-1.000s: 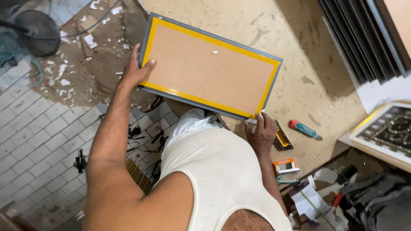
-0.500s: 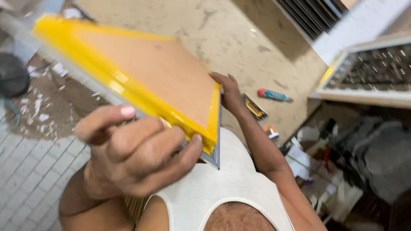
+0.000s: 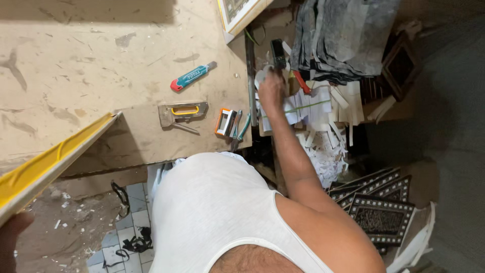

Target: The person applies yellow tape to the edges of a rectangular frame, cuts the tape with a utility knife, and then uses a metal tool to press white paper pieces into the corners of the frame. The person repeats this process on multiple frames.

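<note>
Right hand (image 3: 271, 90) left frame (image 3: 50, 159) — now reaching aside.

The right arm reaches forward and down from the shoulder at the lower right, nearly straight, with the forearm bare. The right hand (image 3: 271, 91) is at its far end, seen from the back, knuckles up and fingers curled closed around something dark that it grips. The left hand (image 3: 12, 235) shows only as a sliver at the lower left edge, low and near the body, pressed up from below against what it carries; its fingers are hidden.
</note>
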`<state>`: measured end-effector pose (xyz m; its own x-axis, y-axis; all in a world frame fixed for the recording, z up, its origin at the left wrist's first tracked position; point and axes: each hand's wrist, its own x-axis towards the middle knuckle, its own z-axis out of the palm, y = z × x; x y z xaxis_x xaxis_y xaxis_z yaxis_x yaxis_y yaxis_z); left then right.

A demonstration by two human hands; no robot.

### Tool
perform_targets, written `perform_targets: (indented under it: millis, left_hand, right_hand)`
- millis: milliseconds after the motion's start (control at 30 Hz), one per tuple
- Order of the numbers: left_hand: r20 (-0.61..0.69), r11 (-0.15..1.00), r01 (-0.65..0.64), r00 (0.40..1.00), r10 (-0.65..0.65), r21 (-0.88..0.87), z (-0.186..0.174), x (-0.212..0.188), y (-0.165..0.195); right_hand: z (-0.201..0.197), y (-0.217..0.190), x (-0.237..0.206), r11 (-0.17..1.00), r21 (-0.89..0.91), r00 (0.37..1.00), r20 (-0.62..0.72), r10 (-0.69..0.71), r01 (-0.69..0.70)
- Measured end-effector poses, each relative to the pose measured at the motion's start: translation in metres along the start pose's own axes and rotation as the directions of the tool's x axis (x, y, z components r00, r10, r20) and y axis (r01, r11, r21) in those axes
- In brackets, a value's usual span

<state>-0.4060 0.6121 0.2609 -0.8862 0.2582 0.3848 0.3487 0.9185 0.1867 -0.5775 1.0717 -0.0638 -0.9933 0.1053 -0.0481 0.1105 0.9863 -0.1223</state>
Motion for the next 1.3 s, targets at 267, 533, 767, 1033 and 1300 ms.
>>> perform_targets:
  millis: [267, 533, 767, 1033, 1300]
  left_hand:
    - [-0.101, 0.992, 0.107, 0.99, -0.099, 0.073, -0.026, 0.003, -0.007]
    - [-0.176, 0.943, 0.111, 0.983, -0.057, 0.314, -0.074, 0.015, -0.029]
    - [-0.239, 0.934, 0.105, 0.971, -0.022, 0.341, -0.094, 0.018, -0.038]
    - [-0.272, 0.961, 0.071, 0.962, 0.004, 0.268, -0.095, 0.015, -0.051]
    - [-0.275, 0.996, 0.039, 0.961, -0.017, 0.076, -0.103, 0.009, -0.055]
  right_hand:
    - [-0.004, 0.009, 0.015, 0.949, -0.095, 0.953, -0.002, -0.303, 0.301]
    - [-0.013, 0.023, 0.024, 0.917, 0.245, 0.945, 0.0, -0.326, 0.316]
    - [-0.054, -0.033, 0.012, 0.998, 0.009, 0.976, -0.21, -0.062, 0.065]
    - [-0.171, -0.208, -0.051, -0.139, 0.968, 0.948, -0.236, -0.214, 0.209]
    - [-0.219, -0.346, -0.107, -0.474, 0.856, 0.78, -0.437, -0.448, 0.208]
